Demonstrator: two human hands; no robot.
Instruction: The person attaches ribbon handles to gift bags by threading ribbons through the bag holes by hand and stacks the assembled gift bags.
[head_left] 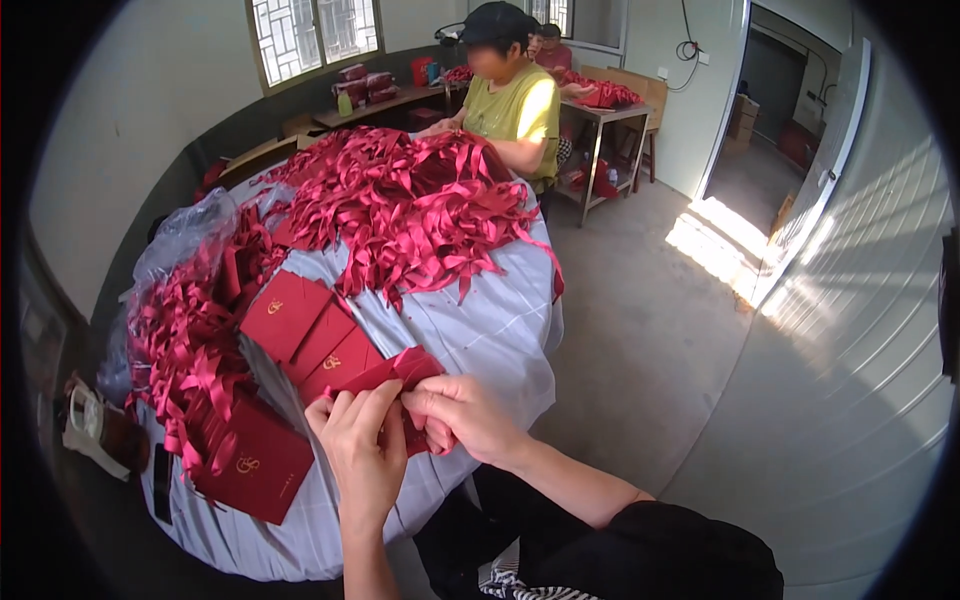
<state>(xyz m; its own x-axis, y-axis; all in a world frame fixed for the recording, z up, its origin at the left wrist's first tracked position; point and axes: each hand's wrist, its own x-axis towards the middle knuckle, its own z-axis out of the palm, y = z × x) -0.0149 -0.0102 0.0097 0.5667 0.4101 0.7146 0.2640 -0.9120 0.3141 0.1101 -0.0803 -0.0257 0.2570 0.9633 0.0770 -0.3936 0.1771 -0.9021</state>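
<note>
A workroom with a concrete floor holds a round table (500,330) under a pale cloth, heaped with red ribbons (410,205); a person in a yellow shirt (515,110) sits at its far side. Flat red envelopes (310,335) overlap near the front edge. There the left hand (362,450) and right hand (462,415) pinch shut on a folded red ribbon piece (405,372), its long axis running left to right.

Ribbon heap (410,205) sits on the far half of the table (490,330), a second ribbon pile (190,350) along its left edge. Envelopes (315,340) lie between them, one envelope stack (250,465) nearer left. Both hands (420,425) at near edge.
</note>
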